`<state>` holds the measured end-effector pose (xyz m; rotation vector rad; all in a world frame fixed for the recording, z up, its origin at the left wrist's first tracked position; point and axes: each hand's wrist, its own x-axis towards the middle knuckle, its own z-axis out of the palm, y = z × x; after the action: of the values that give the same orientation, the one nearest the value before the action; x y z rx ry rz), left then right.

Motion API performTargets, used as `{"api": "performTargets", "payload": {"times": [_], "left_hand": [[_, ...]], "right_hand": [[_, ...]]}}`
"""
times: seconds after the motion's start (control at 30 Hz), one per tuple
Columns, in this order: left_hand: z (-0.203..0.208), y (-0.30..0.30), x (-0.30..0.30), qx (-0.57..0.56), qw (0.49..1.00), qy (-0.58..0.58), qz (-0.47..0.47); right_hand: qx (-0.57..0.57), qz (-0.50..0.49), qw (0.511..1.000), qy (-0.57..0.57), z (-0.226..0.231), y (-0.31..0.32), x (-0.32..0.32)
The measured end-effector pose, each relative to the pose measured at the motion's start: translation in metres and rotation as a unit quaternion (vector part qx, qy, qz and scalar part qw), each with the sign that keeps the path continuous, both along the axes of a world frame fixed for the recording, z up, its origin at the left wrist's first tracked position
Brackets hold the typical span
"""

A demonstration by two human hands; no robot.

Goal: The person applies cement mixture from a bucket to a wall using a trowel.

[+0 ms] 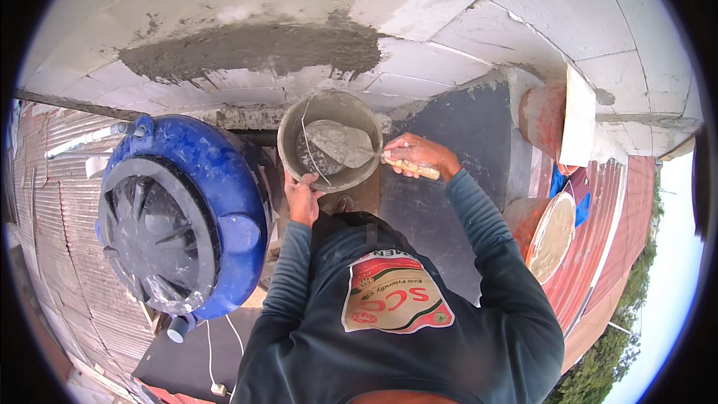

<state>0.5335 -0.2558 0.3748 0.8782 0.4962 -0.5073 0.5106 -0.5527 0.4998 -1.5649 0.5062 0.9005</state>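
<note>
A grey mortar bucket (329,104) is in front of me, tilted so its mouth faces me, with a thin wire handle across the opening. My left hand (302,199) grips its near left rim, fingers curled round the edge. My right hand (420,155) is closed on the light wooden handle of a trowel (340,142). The trowel's mortar-smeared blade reaches over the right rim into the bucket's mouth. Some wet grey mortar shows inside, below the blade; how much there is I cannot tell.
Ahead stands a pale block wall (441,63) with a wet mortar patch (254,51). A blue water tank (232,179) with a black lid is close on my left. On the right are a mortar-filled bucket (552,239), a reddish bucket (541,116) and red corrugated roofing (598,254).
</note>
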Motion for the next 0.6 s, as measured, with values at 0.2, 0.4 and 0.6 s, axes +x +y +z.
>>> {"api": "performTargets", "payload": {"times": [0.2,0.4,0.6], "left_hand": [[-0.006,-0.001,0.006,-0.018,1.000,0.000,0.011],[-0.002,-0.023,0.012,-0.001,0.999,0.029,0.030],[-0.053,-0.066,0.021,0.003,0.998,0.046,0.031]], "right_hand": [[0.034,0.003,0.999,0.006,0.044,-0.005,0.009],[0.088,-0.049,0.994,0.041,0.060,-0.072,0.041],[0.077,-0.092,0.982,-0.145,0.170,-0.072,0.054]]}}
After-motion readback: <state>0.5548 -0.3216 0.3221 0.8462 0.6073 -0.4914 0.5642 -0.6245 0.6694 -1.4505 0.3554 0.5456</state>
